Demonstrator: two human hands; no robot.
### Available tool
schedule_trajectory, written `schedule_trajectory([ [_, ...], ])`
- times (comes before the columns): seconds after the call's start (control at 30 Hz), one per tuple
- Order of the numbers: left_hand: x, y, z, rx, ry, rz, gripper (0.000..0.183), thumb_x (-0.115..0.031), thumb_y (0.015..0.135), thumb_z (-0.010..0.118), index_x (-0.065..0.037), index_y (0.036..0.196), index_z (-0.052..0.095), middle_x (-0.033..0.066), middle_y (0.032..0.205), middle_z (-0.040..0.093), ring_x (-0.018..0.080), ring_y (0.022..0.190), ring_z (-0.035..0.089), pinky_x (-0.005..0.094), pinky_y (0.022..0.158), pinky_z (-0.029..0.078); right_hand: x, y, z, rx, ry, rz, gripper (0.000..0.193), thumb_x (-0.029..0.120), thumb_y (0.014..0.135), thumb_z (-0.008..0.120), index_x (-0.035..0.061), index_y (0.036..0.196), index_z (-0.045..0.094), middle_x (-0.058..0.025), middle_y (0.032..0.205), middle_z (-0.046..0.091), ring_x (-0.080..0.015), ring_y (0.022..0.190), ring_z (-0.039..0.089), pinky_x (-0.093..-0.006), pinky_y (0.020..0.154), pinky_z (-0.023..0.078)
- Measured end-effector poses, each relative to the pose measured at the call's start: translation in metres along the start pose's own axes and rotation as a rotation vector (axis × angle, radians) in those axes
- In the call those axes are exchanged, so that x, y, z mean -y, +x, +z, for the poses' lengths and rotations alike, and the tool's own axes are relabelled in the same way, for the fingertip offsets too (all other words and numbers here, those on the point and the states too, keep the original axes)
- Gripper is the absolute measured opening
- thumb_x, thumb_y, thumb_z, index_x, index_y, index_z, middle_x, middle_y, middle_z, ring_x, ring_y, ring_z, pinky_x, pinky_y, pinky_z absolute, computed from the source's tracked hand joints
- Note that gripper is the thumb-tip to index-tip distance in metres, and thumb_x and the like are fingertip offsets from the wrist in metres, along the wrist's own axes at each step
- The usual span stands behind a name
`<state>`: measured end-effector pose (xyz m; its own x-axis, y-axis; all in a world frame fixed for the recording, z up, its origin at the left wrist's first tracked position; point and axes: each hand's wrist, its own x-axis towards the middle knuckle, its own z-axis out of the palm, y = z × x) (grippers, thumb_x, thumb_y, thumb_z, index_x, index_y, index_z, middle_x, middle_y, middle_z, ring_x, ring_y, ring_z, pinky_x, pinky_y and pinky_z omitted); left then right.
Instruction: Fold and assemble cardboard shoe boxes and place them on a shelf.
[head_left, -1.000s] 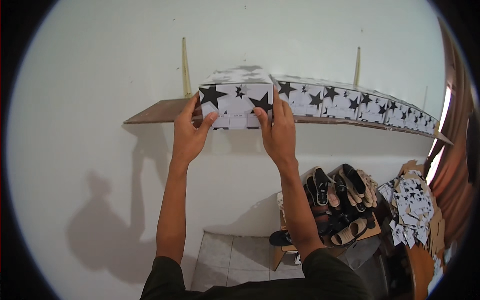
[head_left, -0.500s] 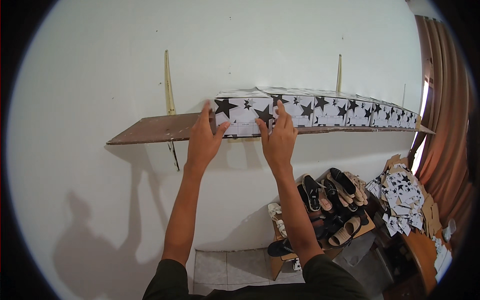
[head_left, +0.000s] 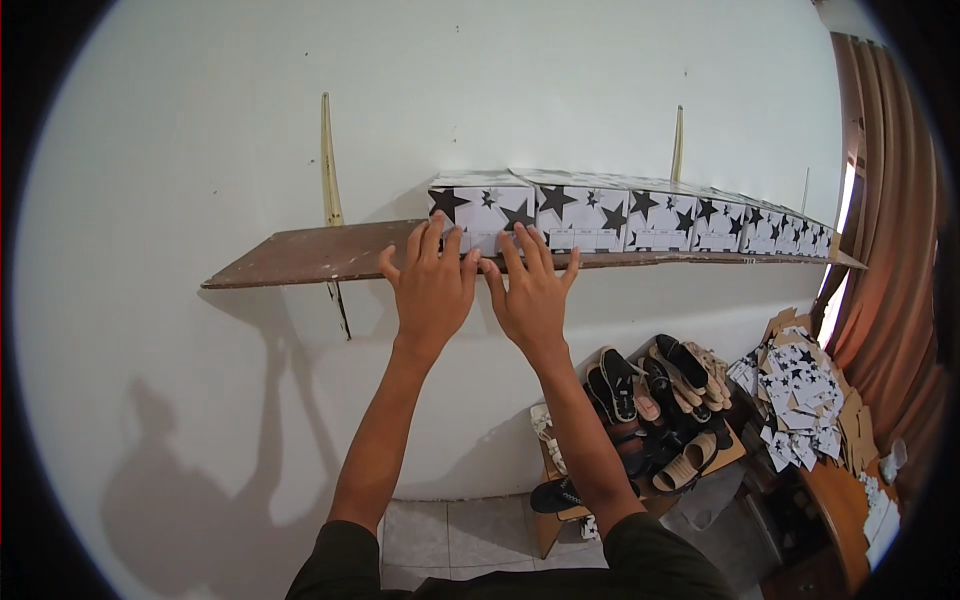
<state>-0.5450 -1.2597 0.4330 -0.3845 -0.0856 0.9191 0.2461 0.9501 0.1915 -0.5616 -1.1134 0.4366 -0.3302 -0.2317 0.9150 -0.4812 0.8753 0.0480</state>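
A white box with black stars (head_left: 485, 205) stands at the left end of a row on a brown wall shelf (head_left: 320, 255). My left hand (head_left: 432, 275) rests its fingertips on the lower left of the box's front, fingers spread. Beside it my right hand (head_left: 530, 290) lays spread fingers against the lower right of the same front. Neither hand grips anything; both thumbs come close together near the shelf's front edge. Directly to the right, a matching star-patterned box (head_left: 582, 215) stands against the first, their fronts about level.
Several more star boxes (head_left: 720, 225) continue rightward along the shelf. Yellowish brackets (head_left: 328, 160) run up the wall. Below right, a rack (head_left: 548, 525) bears shoes (head_left: 685, 470). Flat star-printed cardboard (head_left: 800, 395) is heaped on a wooden table (head_left: 835, 510) near a brown curtain (head_left: 890, 230).
The end box has slid back on the shelf, into line with its neighbour. My hands have gone from its sides to its lower front and drawn closer together.
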Motion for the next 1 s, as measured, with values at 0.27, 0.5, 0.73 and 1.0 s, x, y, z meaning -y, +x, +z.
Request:
schedule_trajectory([
  [0.27, 0.001, 0.002, -0.011, 0.100, -0.032, -0.020, 0.035, -0.027, 0.104, 0.050, -0.007, 0.131, 0.061, 0.0103, 0.148, 0.053, 0.0246, 0.136, 0.046, 0.0606, 0.109, 0.022, 0.001, 0.002, -0.006, 0.066, 0.019, 0.005, 0.048, 0.041, 0.104, 0.052, 0.0046, 0.135, 0.058, -0.0189, 0.147, 0.052, -0.0324, 0.143, 0.043, -0.0738, 0.114, 0.007],
  [0.5, -0.023, -0.058, -0.083, 0.135, -0.920, -0.279, 0.044, -0.022, 0.105, 0.050, -0.001, 0.143, 0.049, 0.0155, 0.151, 0.049, 0.0289, 0.136, 0.051, 0.0456, 0.113, 0.037, -0.007, -0.045, -0.093, 0.049, 0.527, 0.133, 0.048, 0.021, 0.101, 0.058, -0.0027, 0.142, 0.050, -0.0242, 0.144, 0.052, -0.0411, 0.135, 0.048, -0.0510, 0.114, 0.034],
  [0.73, -0.052, -0.186, -0.086, 0.411, -1.359, -0.806, 0.056, -0.032, 0.102, 0.052, -0.004, 0.149, 0.041, 0.0179, 0.148, 0.050, 0.0296, 0.131, 0.053, 0.0447, 0.109, 0.041, -0.040, -0.146, -0.155, 0.265, 0.763, 0.515, 0.056, 0.020, 0.099, 0.059, -0.0057, 0.146, 0.043, -0.0267, 0.141, 0.053, -0.0375, 0.132, 0.052, -0.0435, 0.112, 0.038],
  [1.0, -0.214, -0.256, -0.036, 0.766, -1.660, -1.042, 0.059, -0.043, 0.102, 0.045, -0.008, 0.149, 0.041, 0.0178, 0.147, 0.050, 0.0259, 0.125, 0.054, 0.0420, 0.103, 0.044, -0.124, -0.258, -0.285, 0.223, 0.546, 0.864, 0.055, 0.021, 0.100, 0.061, 0.0001, 0.148, 0.042, -0.0200, 0.142, 0.056, -0.0299, 0.127, 0.058, -0.0421, 0.107, 0.045],
])
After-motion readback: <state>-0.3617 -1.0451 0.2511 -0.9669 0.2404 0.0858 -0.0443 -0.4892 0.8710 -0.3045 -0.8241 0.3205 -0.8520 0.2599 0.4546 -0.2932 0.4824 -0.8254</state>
